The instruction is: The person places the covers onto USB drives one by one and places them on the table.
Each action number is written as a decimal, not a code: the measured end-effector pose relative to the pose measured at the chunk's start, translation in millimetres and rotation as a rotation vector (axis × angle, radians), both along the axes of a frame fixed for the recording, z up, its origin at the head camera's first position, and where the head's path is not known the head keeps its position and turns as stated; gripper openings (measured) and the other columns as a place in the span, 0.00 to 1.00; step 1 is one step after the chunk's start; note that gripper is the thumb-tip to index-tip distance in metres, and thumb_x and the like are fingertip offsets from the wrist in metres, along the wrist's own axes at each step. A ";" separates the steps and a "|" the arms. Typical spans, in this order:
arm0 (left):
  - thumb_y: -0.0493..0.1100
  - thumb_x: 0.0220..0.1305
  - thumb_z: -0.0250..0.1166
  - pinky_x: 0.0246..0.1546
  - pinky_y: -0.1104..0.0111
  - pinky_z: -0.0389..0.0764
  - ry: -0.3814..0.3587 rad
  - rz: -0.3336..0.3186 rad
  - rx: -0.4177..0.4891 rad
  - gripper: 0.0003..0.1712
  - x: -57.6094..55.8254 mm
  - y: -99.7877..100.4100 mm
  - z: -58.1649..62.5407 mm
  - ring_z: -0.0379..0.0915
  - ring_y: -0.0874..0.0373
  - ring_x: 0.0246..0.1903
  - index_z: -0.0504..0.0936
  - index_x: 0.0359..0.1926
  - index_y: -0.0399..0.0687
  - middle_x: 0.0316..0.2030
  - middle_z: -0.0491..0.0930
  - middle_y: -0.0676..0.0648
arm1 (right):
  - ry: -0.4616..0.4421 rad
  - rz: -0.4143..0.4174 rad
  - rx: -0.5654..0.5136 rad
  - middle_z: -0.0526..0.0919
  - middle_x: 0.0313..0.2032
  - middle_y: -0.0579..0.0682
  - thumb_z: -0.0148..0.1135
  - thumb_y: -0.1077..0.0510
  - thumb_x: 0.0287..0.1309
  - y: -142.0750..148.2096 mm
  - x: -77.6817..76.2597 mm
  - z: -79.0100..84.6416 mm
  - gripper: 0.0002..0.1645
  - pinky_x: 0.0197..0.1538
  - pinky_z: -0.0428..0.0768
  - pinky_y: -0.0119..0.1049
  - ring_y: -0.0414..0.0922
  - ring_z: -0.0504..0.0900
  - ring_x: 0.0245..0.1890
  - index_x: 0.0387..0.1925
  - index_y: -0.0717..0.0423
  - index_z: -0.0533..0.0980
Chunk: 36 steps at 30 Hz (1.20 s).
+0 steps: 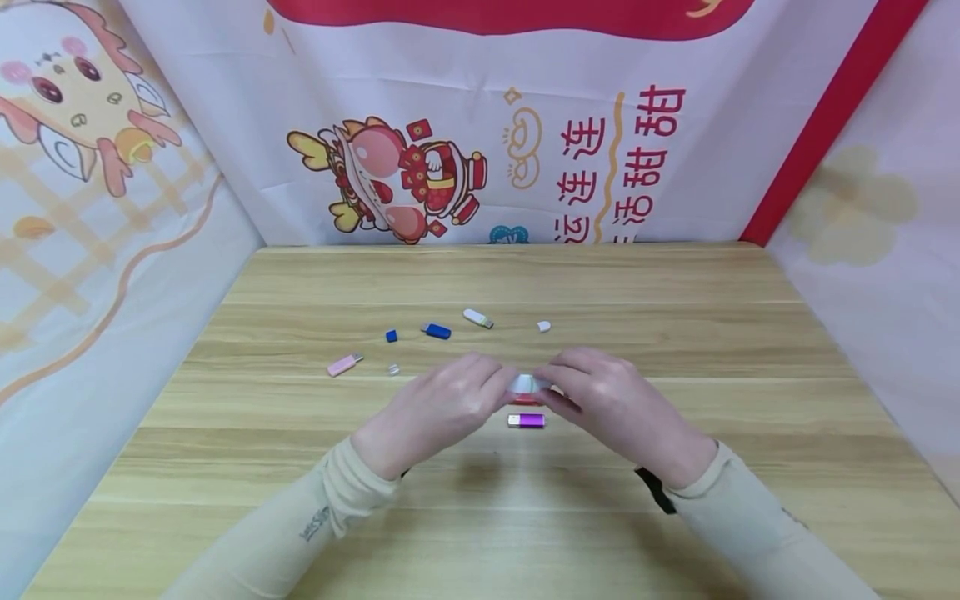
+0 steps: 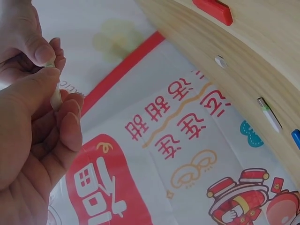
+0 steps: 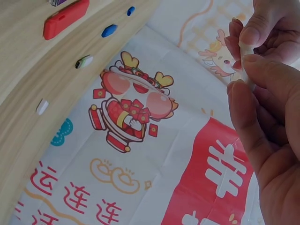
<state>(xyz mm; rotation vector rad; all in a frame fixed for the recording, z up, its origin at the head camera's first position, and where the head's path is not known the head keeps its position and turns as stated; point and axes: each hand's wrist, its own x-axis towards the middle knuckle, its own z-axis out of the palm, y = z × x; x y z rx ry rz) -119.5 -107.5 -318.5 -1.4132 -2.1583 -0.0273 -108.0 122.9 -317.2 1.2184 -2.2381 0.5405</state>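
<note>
Between the fingertips of both hands is a small white USB stick [image 1: 528, 383] with a pale greenish band at its middle. My left hand [image 1: 442, 400] pinches one end with thumb and fingers. The other end is pinched by my right hand [image 1: 622, 408], and the fingers cover much of the stick. In the left wrist view the thumbs nearly meet on the white stick [image 2: 56, 97]. Just below it in the head view shows a red USB stick [image 1: 525, 399], partly hidden. Nearer to me lies a purple USB stick [image 1: 527, 421] with a silver end.
Farther back on the wooden table [image 1: 600, 283] lie a white USB stick [image 1: 477, 317], a white cap [image 1: 543, 327], a blue USB stick [image 1: 437, 331] and a blue cap [image 1: 392, 336]. To the left are a pink USB stick [image 1: 345, 364] and a clear cap [image 1: 393, 369]. Printed cloth surrounds the table.
</note>
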 end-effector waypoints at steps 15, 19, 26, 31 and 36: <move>0.36 0.62 0.70 0.40 0.70 0.84 0.065 -0.004 -0.056 0.15 -14.1 2.9 1.4 0.83 0.55 0.37 0.81 0.47 0.33 0.39 0.85 0.42 | -0.043 0.015 0.052 0.85 0.33 0.52 0.80 0.63 0.42 3.5 -14.1 5.7 0.18 0.37 0.84 0.31 0.42 0.84 0.31 0.38 0.64 0.84; 0.39 0.64 0.69 0.38 0.72 0.83 0.036 -0.006 -0.040 0.13 -21.0 6.7 -0.9 0.81 0.57 0.33 0.82 0.45 0.34 0.36 0.84 0.43 | -0.071 -0.002 0.050 0.85 0.33 0.52 0.80 0.63 0.42 5.8 -20.6 1.8 0.18 0.36 0.84 0.30 0.42 0.85 0.30 0.38 0.64 0.85; 0.41 0.63 0.70 0.37 0.72 0.83 -0.122 0.018 -0.060 0.13 -38.8 12.7 -9.9 0.81 0.57 0.33 0.84 0.46 0.38 0.35 0.84 0.44 | -0.192 -0.083 0.101 0.86 0.32 0.51 0.79 0.61 0.45 7.1 -34.3 -8.8 0.17 0.36 0.84 0.31 0.41 0.84 0.29 0.39 0.62 0.85; 0.45 0.67 0.67 0.32 0.75 0.82 -0.292 0.073 -0.070 0.12 -57.2 20.3 -22.6 0.77 0.61 0.28 0.85 0.45 0.41 0.32 0.83 0.47 | -0.334 -0.148 0.133 0.86 0.32 0.49 0.77 0.61 0.49 7.0 -50.5 -21.8 0.12 0.35 0.84 0.30 0.38 0.82 0.28 0.38 0.59 0.86; 0.46 0.68 0.66 0.30 0.75 0.78 -0.494 0.156 -0.062 0.10 -77.4 30.7 -37.7 0.74 0.63 0.27 0.86 0.43 0.46 0.32 0.81 0.51 | -0.443 -0.214 0.179 0.86 0.32 0.49 0.75 0.62 0.53 5.7 -69.4 -37.5 0.08 0.36 0.84 0.32 0.40 0.82 0.29 0.35 0.59 0.86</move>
